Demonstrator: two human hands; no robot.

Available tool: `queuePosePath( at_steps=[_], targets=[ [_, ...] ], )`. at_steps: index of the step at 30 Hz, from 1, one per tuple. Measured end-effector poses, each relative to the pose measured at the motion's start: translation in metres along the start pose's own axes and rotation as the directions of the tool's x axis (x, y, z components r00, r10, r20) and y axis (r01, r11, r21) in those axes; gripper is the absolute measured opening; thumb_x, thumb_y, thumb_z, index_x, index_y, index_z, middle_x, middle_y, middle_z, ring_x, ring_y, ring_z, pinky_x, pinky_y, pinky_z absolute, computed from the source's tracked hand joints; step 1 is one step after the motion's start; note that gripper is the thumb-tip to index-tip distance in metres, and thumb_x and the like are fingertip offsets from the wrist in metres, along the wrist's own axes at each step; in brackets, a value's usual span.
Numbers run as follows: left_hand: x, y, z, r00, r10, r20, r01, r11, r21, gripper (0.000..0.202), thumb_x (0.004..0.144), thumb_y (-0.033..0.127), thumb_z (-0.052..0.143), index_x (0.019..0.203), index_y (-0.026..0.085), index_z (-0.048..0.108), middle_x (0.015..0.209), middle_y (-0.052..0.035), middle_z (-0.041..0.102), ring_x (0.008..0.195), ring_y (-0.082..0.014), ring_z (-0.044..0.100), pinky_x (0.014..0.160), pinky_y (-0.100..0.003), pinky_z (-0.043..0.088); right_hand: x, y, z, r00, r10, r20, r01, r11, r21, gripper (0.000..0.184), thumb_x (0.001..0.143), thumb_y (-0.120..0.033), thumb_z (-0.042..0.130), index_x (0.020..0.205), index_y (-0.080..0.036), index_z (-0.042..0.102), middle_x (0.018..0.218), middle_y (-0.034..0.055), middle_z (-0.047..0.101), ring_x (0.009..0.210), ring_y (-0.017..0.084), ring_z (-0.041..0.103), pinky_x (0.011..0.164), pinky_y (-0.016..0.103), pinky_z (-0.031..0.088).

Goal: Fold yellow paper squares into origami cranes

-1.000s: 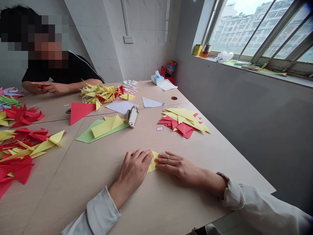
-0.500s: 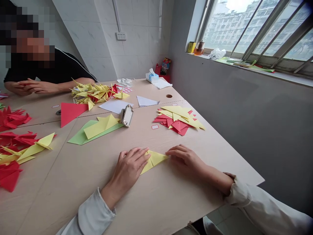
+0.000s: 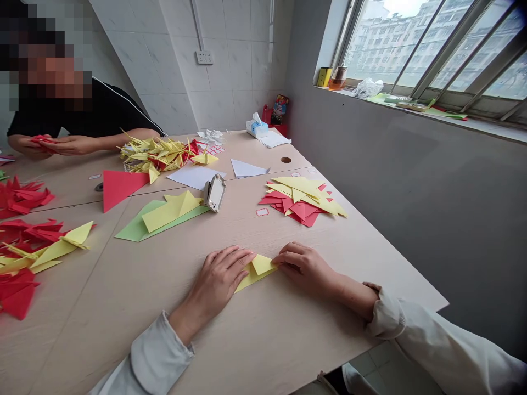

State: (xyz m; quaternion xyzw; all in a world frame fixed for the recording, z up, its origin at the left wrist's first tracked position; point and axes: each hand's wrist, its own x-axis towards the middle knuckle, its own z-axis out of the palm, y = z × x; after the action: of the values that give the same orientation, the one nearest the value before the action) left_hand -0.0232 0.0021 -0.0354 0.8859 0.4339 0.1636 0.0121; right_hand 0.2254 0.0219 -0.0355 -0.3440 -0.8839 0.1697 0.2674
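Observation:
A folded piece of yellow paper (image 3: pixel 256 273) lies flat on the pale wooden table (image 3: pixel 102 340), between my two hands. My left hand (image 3: pixel 218 284) rests palm down on the table, its fingertips on the paper's left end. My right hand (image 3: pixel 302 269) has its fingers pinched on the paper's right tip, over a small folded triangular flap. My sleeves are white. Part of the paper is hidden under my fingers.
A seated person's hands (image 3: pixel 49 145) hold red paper at the far left. Folded yellow and red paper shapes (image 3: pixel 156 156) (image 3: pixel 302 200) (image 3: pixel 28 244) lie about the table. A metal stapler-like tool (image 3: pixel 214 192) stands near a green sheet (image 3: pixel 156 222). The table's right edge meets a grey wall.
The yellow paper has gone from a wide triangular shape to a shorter folded one with a flap on top. My right hand has closed in on it, and the view has shifted slightly.

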Motion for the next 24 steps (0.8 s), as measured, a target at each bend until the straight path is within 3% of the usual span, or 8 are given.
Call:
queuePosePath(
  at_steps=[5,8,12,16,19,22,24],
  targets=[
    [0.000,0.006,0.002,1.000,0.007,0.004,-0.008,1.000,0.011,0.037,0.092,0.019,0.041,0.127,0.026,0.051,0.126,-0.0062,0.057,0.122,-0.0218,0.045,0.095,-0.038,0.039,0.006,0.011,0.005,0.996,-0.081,-0.027,0.079,0.995,-0.068,0.024,0.091,-0.014,0.040,0.098,-0.018,0.063,0.086,0.0080,0.060,0.077,0.016,0.055,0.065,0.027,0.046],
    [-0.001,0.007,0.004,0.997,0.069,0.018,-0.069,0.998,0.009,0.039,0.092,0.017,0.040,0.130,0.023,0.048,0.130,-0.0046,0.055,0.128,-0.0223,0.040,0.096,-0.038,0.041,0.011,0.018,0.001,0.987,-0.160,0.033,0.162,0.983,-0.089,0.026,0.091,-0.013,0.039,0.100,-0.017,0.063,0.086,0.0082,0.059,0.076,0.015,0.054,0.065,0.027,0.046],
    [-0.002,0.006,0.005,0.997,0.078,0.002,-0.078,0.997,0.017,0.038,0.092,0.018,0.041,0.129,0.022,0.050,0.128,-0.0038,0.058,0.125,-0.0225,0.045,0.094,-0.038,0.045,0.017,0.023,-0.007,0.962,-0.245,0.117,0.255,0.964,-0.080,0.027,0.093,-0.015,0.038,0.100,-0.017,0.064,0.087,0.0085,0.059,0.075,0.015,0.053,0.066,0.027,0.046],
    [-0.004,0.007,0.005,0.997,0.073,-0.033,-0.072,0.997,0.020,0.037,0.092,0.017,0.040,0.126,0.022,0.053,0.125,-0.0045,0.060,0.122,-0.0235,0.049,0.092,-0.040,0.047,0.013,0.027,-0.018,0.944,-0.296,0.147,0.304,0.952,-0.029,0.028,0.091,-0.014,0.040,0.104,-0.018,0.064,0.101,0.0105,0.063,0.088,0.018,0.055,0.077,0.031,0.049],
    [-0.004,0.008,0.005,0.995,0.088,-0.035,-0.087,0.996,0.029,0.037,0.092,0.016,0.040,0.125,0.022,0.054,0.126,-0.0044,0.059,0.121,-0.0237,0.050,0.091,-0.040,0.048,0.000,0.030,-0.027,0.965,-0.236,0.114,0.235,0.972,0.027,0.028,0.089,-0.012,0.041,0.106,-0.018,0.063,0.107,0.0105,0.064,0.096,0.019,0.057,0.083,0.034,0.050],
    [-0.003,0.007,0.004,0.994,0.102,-0.027,-0.101,0.994,0.046,0.037,0.091,0.016,0.041,0.125,0.023,0.054,0.126,-0.0036,0.059,0.121,-0.0234,0.051,0.091,-0.040,0.047,-0.010,0.026,-0.029,0.998,-0.060,0.015,0.059,0.998,0.017,0.026,0.089,-0.013,0.041,0.102,-0.017,0.063,0.104,0.0100,0.065,0.093,0.018,0.060,0.081,0.033,0.052],
    [-0.003,0.006,0.003,0.995,0.099,-0.031,-0.097,0.993,0.060,0.037,0.092,0.017,0.042,0.126,0.025,0.054,0.125,-0.0028,0.060,0.120,-0.0231,0.051,0.090,-0.039,0.046,-0.011,0.018,-0.023,0.999,0.006,-0.036,-0.007,1.000,-0.020,0.029,0.092,-0.016,0.037,0.109,-0.018,0.061,0.110,0.0107,0.064,0.100,0.018,0.060,0.086,0.034,0.052]
  ],
)
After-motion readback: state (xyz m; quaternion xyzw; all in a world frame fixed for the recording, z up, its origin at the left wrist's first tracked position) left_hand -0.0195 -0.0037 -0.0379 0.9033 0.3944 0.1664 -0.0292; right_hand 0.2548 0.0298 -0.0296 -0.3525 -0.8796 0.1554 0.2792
